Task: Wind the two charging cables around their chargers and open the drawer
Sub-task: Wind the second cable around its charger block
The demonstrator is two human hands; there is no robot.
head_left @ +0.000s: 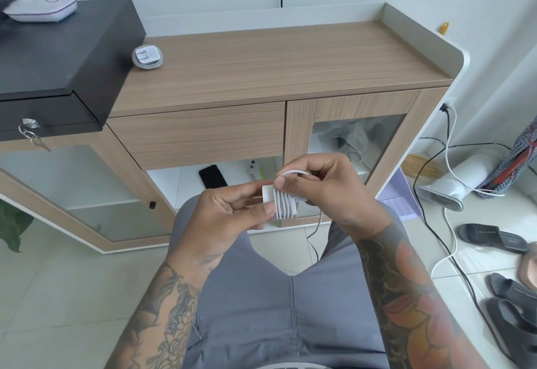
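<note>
In front of the cabinet, my left hand (232, 214) grips a white charger (283, 203) that has several turns of white cable around it. My right hand (322, 185) pinches a loop of that white cable (295, 171) above the charger; the loose end hangs down between my legs. A second white charger (146, 57) with its cable coiled around it lies on the wooden cabinet top (290, 57), at the left beside the black box. The wooden drawer (197, 136) below the top is closed.
A black lockable box (58, 57) with keys and a white lamp base (43, 8) stands on the left. A black phone (212, 176) lies on the shelf under the drawer. Cables, a white device (456, 185) and dark sandals (494, 238) lie on the floor at right.
</note>
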